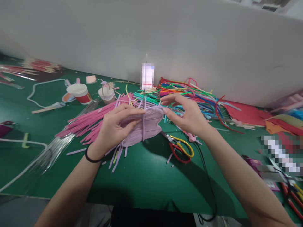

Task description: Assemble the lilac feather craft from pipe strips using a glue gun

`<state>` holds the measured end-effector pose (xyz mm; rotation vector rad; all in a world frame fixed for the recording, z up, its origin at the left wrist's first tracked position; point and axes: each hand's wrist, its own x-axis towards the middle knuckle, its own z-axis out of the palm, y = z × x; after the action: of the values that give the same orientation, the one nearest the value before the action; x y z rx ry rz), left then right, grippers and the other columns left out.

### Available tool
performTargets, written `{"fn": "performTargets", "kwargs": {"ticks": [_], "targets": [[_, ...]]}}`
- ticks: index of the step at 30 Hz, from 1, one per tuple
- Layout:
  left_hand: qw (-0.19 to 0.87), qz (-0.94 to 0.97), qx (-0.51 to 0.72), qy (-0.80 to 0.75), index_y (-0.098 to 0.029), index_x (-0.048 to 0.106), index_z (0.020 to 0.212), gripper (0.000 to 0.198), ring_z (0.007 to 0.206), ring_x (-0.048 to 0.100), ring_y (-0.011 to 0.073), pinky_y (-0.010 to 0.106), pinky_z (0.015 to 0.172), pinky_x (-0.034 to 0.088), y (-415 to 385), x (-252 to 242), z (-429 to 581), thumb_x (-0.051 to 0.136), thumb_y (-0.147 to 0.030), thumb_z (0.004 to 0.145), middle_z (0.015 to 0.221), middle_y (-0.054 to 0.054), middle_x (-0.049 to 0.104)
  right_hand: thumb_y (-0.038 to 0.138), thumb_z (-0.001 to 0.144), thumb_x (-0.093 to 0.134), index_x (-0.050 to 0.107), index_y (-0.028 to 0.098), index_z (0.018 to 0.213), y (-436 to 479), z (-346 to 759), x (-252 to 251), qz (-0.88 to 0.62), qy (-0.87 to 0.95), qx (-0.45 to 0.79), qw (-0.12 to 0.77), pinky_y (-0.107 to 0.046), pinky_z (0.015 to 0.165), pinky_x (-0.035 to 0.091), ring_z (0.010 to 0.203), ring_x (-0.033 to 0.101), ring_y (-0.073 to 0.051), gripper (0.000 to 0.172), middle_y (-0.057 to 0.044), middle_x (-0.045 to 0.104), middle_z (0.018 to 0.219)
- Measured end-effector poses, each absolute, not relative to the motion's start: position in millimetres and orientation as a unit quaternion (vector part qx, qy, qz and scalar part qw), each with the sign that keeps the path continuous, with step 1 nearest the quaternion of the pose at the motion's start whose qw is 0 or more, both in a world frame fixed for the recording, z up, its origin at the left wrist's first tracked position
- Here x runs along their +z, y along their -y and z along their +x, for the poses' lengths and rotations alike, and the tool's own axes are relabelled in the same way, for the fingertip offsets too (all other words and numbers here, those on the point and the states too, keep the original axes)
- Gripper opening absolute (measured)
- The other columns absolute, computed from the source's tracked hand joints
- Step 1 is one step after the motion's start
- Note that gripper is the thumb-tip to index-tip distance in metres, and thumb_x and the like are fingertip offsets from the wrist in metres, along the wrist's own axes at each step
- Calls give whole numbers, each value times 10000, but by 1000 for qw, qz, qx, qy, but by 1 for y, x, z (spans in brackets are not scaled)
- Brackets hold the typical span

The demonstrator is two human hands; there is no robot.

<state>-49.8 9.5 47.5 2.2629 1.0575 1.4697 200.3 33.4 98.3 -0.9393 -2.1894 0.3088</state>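
My left hand (115, 127) is closed around a flat lilac piece made of pipe cleaners (148, 126), held above the green table (146, 179). One lilac pipe cleaner (143, 126) runs upright across its middle. My right hand (187, 115) pinches the top right edge of the lilac piece with thumb and forefinger, the other fingers spread. A black band circles my left wrist.
Pink pipe cleaners (90, 123) lie left of my hands, a mixed-colour pile (189, 93) behind them. Scissors with yellow and red handles (181, 148) lie under my right wrist. Two paper cups (79, 93) stand back left. Coloured felt sheets (272, 121) and more scissors sit at right.
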Motion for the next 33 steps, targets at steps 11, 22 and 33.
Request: {"fn": "performTargets", "kwargs": {"ticks": [11, 22, 33], "targets": [[89, 762, 535, -354, -266, 632, 1227, 467, 1061, 684, 203, 353, 950, 556, -11, 38, -49, 753, -110, 804, 1156, 16, 722, 276, 906, 645, 734, 198, 958, -35, 212, 103, -378, 841, 162, 351, -319, 804, 548, 927, 709, -199, 129, -48, 763, 980], [99, 779, 513, -347, -258, 719, 1091, 292, 936, 698, 215, 386, 862, 561, -10, 46, -49, 702, -118, 835, 1024, 36, 744, 272, 906, 651, 745, 204, 968, -38, 215, 100, -375, 840, 152, 360, -317, 787, 550, 923, 704, -198, 132, -48, 762, 983], [100, 782, 511, -342, -278, 710, 1127, 343, 948, 687, 202, 382, 873, 561, -11, 42, -50, 686, -94, 838, 1040, 17, 740, 335, 874, 706, 736, 200, 978, -34, 220, 103, -388, 835, 129, 368, -317, 773, 559, 892, 711, -204, 173, -52, 760, 951]]}}
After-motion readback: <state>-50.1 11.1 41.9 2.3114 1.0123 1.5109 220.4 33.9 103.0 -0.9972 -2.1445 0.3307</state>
